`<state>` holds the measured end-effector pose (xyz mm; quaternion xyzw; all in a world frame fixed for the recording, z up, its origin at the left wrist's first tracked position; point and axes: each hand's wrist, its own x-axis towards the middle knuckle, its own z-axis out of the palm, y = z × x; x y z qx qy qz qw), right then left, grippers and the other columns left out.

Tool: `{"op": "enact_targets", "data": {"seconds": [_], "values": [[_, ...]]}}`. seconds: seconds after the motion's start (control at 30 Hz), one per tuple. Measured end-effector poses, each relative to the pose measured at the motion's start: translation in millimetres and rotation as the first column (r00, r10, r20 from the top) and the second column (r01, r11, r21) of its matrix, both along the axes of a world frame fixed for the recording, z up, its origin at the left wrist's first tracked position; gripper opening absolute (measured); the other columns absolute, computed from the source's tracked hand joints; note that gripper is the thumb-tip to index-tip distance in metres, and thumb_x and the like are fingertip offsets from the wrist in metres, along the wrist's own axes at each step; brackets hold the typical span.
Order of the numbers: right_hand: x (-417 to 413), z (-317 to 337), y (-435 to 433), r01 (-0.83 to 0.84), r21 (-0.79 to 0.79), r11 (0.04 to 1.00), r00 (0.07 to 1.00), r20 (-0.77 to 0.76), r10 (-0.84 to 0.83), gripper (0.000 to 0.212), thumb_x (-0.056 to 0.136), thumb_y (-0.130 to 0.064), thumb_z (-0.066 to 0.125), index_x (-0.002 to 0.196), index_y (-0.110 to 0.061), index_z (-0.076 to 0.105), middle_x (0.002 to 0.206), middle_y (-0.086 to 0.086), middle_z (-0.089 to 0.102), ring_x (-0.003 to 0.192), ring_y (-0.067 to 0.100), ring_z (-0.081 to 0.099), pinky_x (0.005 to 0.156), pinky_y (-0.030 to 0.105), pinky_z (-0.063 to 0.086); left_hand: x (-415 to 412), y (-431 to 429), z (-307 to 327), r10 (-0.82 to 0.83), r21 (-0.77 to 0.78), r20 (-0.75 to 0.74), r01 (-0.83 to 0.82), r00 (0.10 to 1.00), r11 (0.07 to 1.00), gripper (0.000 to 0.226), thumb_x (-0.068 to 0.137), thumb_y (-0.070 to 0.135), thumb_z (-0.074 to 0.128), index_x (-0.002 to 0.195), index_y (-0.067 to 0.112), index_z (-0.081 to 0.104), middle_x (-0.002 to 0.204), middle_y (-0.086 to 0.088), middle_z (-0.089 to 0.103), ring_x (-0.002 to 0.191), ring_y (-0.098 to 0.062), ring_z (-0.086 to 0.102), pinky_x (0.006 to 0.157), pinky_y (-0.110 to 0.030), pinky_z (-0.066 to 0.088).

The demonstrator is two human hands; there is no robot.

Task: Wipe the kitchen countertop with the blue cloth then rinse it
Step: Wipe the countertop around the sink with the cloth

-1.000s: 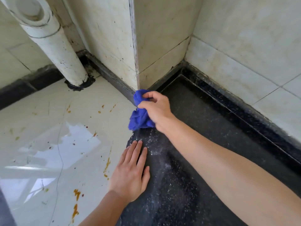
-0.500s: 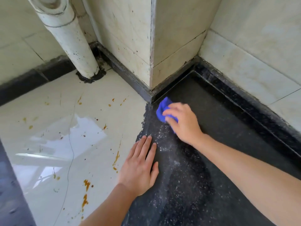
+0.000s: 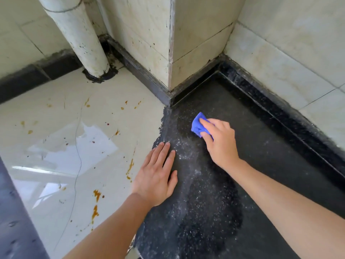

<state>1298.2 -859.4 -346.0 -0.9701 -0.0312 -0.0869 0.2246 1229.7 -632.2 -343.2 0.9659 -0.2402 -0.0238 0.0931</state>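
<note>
A bunched blue cloth (image 3: 197,125) lies on the dark speckled countertop (image 3: 261,165), a little in front of the tiled pillar's corner. My right hand (image 3: 219,141) grips the cloth from above and covers most of it, pressing it onto the stone. Just left of it, my left hand (image 3: 157,174) rests flat with straight fingers on the countertop's left edge. The stone around both hands is wet and glistens with pale specks.
A cream tiled surface (image 3: 61,146) with orange-brown stains and a puddle lies to the left. A white pipe (image 3: 78,36) rises at the back left. The tiled pillar (image 3: 179,43) and tiled walls (image 3: 291,51) with a black upstand close off the back and right.
My right hand has dragged the blue cloth from the pillar's base corner toward the right and nearer me, onto the dark stone. My left hand has stayed flat in place.
</note>
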Motion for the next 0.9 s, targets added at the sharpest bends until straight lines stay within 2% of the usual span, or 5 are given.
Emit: {"op": "enact_targets", "data": {"seconds": [0.27, 0.5, 0.63, 0.77, 0.9], "values": [[-77.2, 74.0, -7.6, -0.081, 0.426, 0.901, 0.808, -0.501, 0.31, 0.029, 0.085, -0.012, 0.067, 0.11, -0.027, 0.07, 0.107, -0.018, 0.068, 0.096, -0.008, 0.06, 0.084, 0.011, 0.04, -11.8, 2.7, 12.1, 0.005, -0.004, -0.015, -0.005, 1.0, 1.0, 0.05, 0.092, 0.033, 0.036, 0.12, 0.003, 0.064, 0.133, -0.019, 0.058, 0.127, -0.035, 0.052, 0.107, -0.044, 0.039], [52.2, 29.6, 21.6, 0.223, 0.072, 0.972, 0.957, -0.207, -0.204, 0.036, 0.093, -0.023, 0.051, 0.129, -0.025, 0.058, 0.138, 0.0, 0.05, 0.123, 0.027, 0.045, 0.1, 0.04, 0.038, -96.2, 33.1, 8.4, -0.066, -0.023, -0.007, 0.066, 0.998, 0.998, 0.045, 0.095, 0.033, 0.04, 0.124, 0.007, 0.062, 0.138, -0.017, 0.054, 0.132, -0.034, 0.047, 0.103, -0.048, 0.046], [-19.1, 11.2, 48.6, -0.104, 0.012, 0.995, 0.994, -0.034, 0.104, 0.042, 0.081, -0.002, 0.059, 0.116, -0.024, 0.067, 0.127, 0.0, 0.059, 0.11, 0.03, 0.05, 0.087, 0.044, 0.043, -103.5, 46.3, -6.1, -0.105, 0.029, 0.058, 0.103, 0.993, 0.994, 0.049, 0.097, 0.034, 0.038, 0.133, 0.007, 0.056, 0.145, -0.019, 0.046, 0.137, -0.035, 0.04, 0.112, -0.045, 0.028], [-79.5, 45.7, 32.7, -0.352, 0.217, 0.911, 0.857, -0.316, 0.406, 0.047, 0.075, 0.009, 0.058, 0.1, -0.027, 0.074, 0.113, -0.015, 0.062, 0.104, 0.014, 0.055, 0.089, 0.029, 0.043, -103.6, 43.7, -4.6, -0.113, 0.01, 0.059, 0.113, 0.992, 0.994, 0.049, 0.093, 0.033, 0.042, 0.13, 0.007, 0.059, 0.143, -0.02, 0.048, 0.135, -0.036, 0.043, 0.109, -0.044, 0.028], [-18.4, 92.0, 22.7, -0.001, 0.446, 0.895, 0.756, -0.585, 0.293, 0.044, 0.077, 0.009, 0.055, 0.102, -0.024, 0.072, 0.097, -0.01, 0.069, 0.085, 0.001, 0.063, 0.067, 0.009, 0.045, -103.4, 44.7, -2.0, -0.107, 0.033, 0.065, 0.105, 0.992, 0.994, 0.05, 0.099, 0.034, 0.031, 0.132, 0.008, 0.057, 0.144, -0.019, 0.047, 0.135, -0.035, 0.043, 0.11, -0.044, 0.027]]}}
